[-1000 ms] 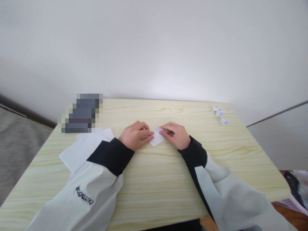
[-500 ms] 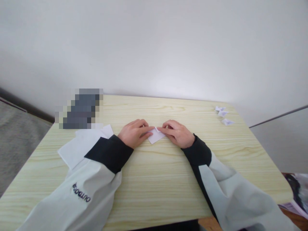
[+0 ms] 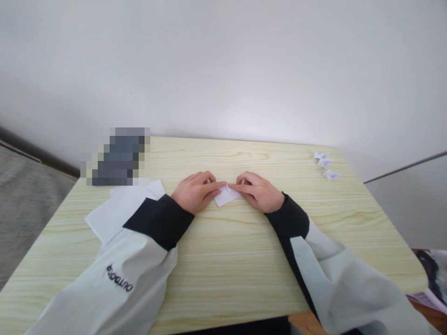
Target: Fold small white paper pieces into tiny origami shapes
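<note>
A small folded piece of white paper (image 3: 224, 197) lies flat on the table between my two hands. My left hand (image 3: 197, 190) grips its left side, index finger along the top fold and thumb lower down. From the other side my right hand (image 3: 257, 190) pinches the paper, its index fingertip pressing a small flap near the top middle. Both index fingertips almost meet there. Parts of the paper's sides are hidden under the fingers.
Loose white sheets (image 3: 120, 209) lie at the left, partly under my left sleeve. A blurred dark object (image 3: 120, 156) sits behind them. Folded white paper pieces (image 3: 324, 163) rest at the table's back right. The wall (image 3: 226, 70) rises along the back edge.
The index fingertips have moved slightly closer together over the top fold. Otherwise the hands and paper keep nearly the same place; the whole view has shifted a little.
</note>
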Available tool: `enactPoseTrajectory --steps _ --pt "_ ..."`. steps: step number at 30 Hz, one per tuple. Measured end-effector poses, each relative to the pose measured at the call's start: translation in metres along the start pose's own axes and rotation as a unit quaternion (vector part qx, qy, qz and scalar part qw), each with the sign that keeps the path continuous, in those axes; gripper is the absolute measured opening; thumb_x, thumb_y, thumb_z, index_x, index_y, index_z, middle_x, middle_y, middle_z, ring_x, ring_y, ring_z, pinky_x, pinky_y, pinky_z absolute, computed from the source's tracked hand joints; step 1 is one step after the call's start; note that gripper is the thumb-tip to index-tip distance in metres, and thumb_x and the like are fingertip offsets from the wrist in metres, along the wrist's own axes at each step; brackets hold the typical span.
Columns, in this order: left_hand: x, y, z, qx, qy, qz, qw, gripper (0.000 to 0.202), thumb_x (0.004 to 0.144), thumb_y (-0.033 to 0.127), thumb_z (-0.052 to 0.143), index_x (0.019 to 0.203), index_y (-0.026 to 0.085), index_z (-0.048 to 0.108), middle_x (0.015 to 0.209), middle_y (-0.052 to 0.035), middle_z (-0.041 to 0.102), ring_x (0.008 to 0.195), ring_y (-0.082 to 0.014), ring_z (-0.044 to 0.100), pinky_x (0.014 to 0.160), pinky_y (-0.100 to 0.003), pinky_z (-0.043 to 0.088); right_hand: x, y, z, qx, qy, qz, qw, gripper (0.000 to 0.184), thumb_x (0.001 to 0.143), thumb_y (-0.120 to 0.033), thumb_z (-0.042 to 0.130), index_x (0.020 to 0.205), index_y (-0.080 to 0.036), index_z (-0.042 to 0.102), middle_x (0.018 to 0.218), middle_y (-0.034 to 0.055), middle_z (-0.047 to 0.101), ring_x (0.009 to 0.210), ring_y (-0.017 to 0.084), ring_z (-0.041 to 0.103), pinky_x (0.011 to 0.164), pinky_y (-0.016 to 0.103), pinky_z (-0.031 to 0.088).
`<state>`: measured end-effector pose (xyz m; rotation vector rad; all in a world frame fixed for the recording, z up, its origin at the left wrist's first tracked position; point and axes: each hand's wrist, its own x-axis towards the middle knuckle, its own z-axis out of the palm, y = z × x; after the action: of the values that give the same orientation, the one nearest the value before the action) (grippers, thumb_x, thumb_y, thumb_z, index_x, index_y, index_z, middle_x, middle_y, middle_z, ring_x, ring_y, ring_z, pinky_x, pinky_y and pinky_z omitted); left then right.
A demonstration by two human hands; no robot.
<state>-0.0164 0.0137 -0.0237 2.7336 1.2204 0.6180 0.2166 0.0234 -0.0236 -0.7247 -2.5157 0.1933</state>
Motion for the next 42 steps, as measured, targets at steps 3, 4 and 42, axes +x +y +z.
enactPoseTrajectory --steps 3,4,42 --pt "0.000 0.000 0.000 0.008 0.002 0.007 1.000 0.030 0.090 0.033 0.042 0.111 0.027 0.063 0.092 -0.0051 0.060 0.079 -0.0157 0.056 0.073 -0.029 0.046 0.000 0.000 0.000 0.008 0.001 0.002 1.000 0.029 0.090 -0.016 0.041 0.108 -0.018 0.063 0.093 0.0085 0.054 0.080 0.014 0.051 0.073 0.028 0.048" --pt "0.000 0.000 0.000 0.010 0.002 0.008 1.000 0.031 0.090 0.033 0.042 0.111 0.027 0.063 0.092 -0.0051 0.060 0.079 -0.0157 0.056 0.073 -0.029 0.046 0.000 0.000 -0.001 0.012 0.001 0.002 1.000 0.029 0.090 -0.016 0.041 0.108 -0.019 0.063 0.093 0.0081 0.054 0.080 0.014 0.051 0.072 0.028 0.048" --pt "0.002 0.014 -0.008 0.127 -0.010 -0.015 0.992 0.026 0.088 0.031 0.045 0.103 0.031 0.066 0.090 -0.0014 0.063 0.071 -0.0146 0.057 0.060 -0.027 0.043 -0.010 -0.012 0.004 -0.084 -0.023 0.086 0.993 0.037 0.085 -0.006 0.038 0.109 -0.020 0.064 0.092 0.0081 0.055 0.081 0.017 0.049 0.076 0.031 0.046"
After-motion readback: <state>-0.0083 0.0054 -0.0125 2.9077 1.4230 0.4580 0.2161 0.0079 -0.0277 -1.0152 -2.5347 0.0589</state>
